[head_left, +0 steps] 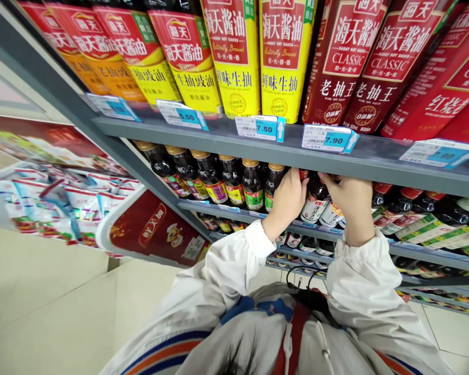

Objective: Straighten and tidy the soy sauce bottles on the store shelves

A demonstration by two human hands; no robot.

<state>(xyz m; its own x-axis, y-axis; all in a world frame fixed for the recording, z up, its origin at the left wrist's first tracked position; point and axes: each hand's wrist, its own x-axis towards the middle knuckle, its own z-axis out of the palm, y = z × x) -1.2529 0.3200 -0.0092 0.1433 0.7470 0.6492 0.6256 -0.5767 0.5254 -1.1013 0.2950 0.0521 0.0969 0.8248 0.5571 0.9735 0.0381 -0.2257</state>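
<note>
My left hand reaches in under the shelf edge, its fingers closed round the red cap of a dark sauce bottle. Just right of it stands a dark sauce bottle with a white label. My right hand is closed round the top of the neighbouring white-labelled sauce bottle; the shelf edge partly hides its fingers. Both bottles stand upright in the row. Left of my left hand is a green-labelled bottle with a gold cap.
Above my hands, a grey shelf edge with price tags carries large soy sauce bottles. Gold-capped bottles line the left, slanted-label bottles the right. Lower shelves hold more bottles. At left, a bin holds packaged bags.
</note>
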